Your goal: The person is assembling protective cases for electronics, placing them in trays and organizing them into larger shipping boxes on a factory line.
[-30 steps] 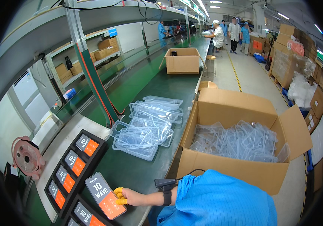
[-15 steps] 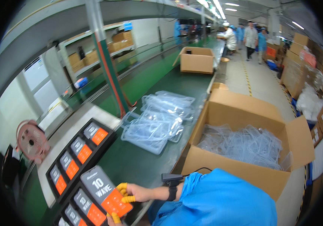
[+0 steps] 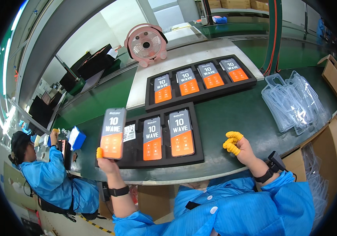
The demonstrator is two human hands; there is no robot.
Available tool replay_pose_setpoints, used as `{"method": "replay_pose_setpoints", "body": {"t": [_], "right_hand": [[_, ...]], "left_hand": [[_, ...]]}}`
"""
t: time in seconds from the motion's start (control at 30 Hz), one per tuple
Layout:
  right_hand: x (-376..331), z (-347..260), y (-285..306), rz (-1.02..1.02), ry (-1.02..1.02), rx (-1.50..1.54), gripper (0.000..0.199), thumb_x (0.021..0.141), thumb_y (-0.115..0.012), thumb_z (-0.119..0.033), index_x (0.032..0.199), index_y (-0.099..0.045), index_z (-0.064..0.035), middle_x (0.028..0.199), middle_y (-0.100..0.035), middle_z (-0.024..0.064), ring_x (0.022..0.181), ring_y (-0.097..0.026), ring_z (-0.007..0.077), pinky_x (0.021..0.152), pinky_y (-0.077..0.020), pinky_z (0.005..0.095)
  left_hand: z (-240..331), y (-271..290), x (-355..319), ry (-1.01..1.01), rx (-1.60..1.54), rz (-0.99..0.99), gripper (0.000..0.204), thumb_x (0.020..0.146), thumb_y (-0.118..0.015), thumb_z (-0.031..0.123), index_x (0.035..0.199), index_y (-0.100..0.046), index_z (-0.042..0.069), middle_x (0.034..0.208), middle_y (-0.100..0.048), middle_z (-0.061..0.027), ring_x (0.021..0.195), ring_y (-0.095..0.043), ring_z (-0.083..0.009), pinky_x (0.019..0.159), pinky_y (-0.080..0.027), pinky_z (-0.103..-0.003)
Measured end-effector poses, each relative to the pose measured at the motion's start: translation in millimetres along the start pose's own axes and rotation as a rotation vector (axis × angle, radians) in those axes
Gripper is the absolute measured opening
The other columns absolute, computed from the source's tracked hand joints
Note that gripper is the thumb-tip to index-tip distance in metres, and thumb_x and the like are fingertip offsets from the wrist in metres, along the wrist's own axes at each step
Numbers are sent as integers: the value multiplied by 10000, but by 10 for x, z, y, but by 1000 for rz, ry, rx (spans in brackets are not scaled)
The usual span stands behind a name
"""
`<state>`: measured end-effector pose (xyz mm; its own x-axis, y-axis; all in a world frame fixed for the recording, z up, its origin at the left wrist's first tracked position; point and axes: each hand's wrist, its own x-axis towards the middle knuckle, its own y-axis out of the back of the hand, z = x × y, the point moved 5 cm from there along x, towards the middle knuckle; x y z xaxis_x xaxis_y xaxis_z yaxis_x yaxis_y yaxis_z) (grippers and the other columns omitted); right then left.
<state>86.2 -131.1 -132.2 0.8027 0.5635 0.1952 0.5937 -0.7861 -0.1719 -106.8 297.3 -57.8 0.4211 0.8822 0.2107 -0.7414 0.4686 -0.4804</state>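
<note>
A smartphone (image 3: 112, 133), its front grey above and orange below, is held upright in my left hand (image 3: 106, 164) over the left end of the near black foam tray (image 3: 176, 160). A yellow finger cot covers a fingertip at its lower left corner. Two similar phones, a middle one (image 3: 152, 138) and a right one (image 3: 181, 133), lie in that tray. My right hand (image 3: 239, 147) is apart from the tray, to its right, with yellow-cotted fingers curled together and nothing visible in them. Behind, a second foam tray (image 3: 200, 98) holds several matching phones.
Clear plastic trays (image 3: 290, 102) lie piled at the right of the green bench (image 3: 219, 122). A cardboard box (image 3: 333, 145) with clear plastic pieces stands at lower right. A pink fan (image 3: 146, 44) is behind the trays. At left sits a co-worker in blue (image 3: 50, 169).
The view has swung left. My right hand has let go of the phone and moved right, away from it. My left hand now holds the phone alone, more upright.
</note>
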Motion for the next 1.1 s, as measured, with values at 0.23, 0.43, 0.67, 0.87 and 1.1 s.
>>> {"method": "replay_pose_setpoints", "body": {"t": [0.23,0.43,0.67,0.87,1.1], "right_hand": [[24,-19,4,13,-23,-48,341,808,-614,-68,1119,-475,-45,839,-580,24,763,-554,85,712,-439,222],[22,-21,-6,6,-22,-62,346,803,-617,-68,1120,-478,-51,838,-589,27,766,-556,89,715,-443,228],[27,-147,-93,64,116,-359,401,759,-657,-86,1117,-478,-61,960,-584,45,826,-565,128,739,-442,255],[-23,-280,-320,-63,307,-1018,442,758,-638,-274,1117,-499,-57,1209,-446,147,1121,-416,311,930,-356,389],[210,-89,-866,-153,201,-1319,696,796,-495,-526,1142,-457,77,1244,-401,249,1185,-349,377,948,-275,495]], "left_hand": [[-370,581,276,203,241,51,282,888,-413,276,859,-576,48,738,-616,-50,573,-562,-130,479,-409,-245],[-312,604,374,-158,1038,-8,274,878,-431,198,974,-542,-33,902,-596,-165,744,-562,-300,647,-442,-367],[241,516,307,-597,1435,163,352,845,-539,184,1103,-498,-52,1094,-499,-243,1027,-443,-404,887,-343,-450],[-80,1578,761,-131,1728,239,498,871,-478,336,1184,-451,-50,1212,-423,-274,1122,-412,-400,954,-329,-431],[-195,1826,1024,1,1162,46,342,824,-521,196,1023,-539,-82,898,-592,-170,824,-547,-265,752,-427,-340]]}}
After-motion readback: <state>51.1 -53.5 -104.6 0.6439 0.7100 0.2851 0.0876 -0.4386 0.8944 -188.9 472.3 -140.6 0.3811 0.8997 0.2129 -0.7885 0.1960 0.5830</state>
